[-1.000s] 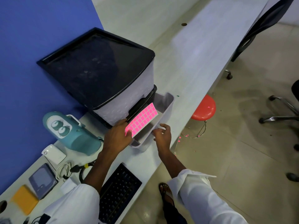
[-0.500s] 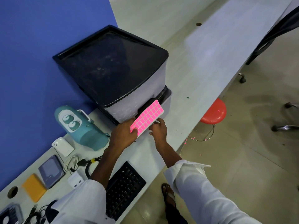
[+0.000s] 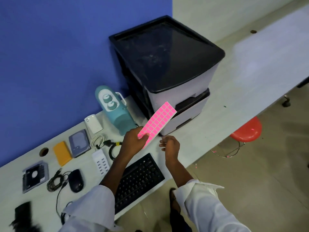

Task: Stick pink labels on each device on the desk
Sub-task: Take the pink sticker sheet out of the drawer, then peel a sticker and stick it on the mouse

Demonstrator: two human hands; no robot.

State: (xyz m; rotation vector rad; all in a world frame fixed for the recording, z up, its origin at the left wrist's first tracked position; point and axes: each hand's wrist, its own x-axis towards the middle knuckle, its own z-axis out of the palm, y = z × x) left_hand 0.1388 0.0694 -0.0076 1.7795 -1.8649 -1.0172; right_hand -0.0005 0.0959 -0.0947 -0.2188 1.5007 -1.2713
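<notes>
Head view: left hand [image 3: 133, 141] reaches forward over the desk [image 3: 217, 124], thumb and fingers pinched on the lower end of the pink label sheet [image 3: 157, 122], which tilts up toward the drawer unit [image 3: 167, 67]; right hand [image 3: 170, 145] hovers just beside it, fingers loosely curled, empty
</notes>
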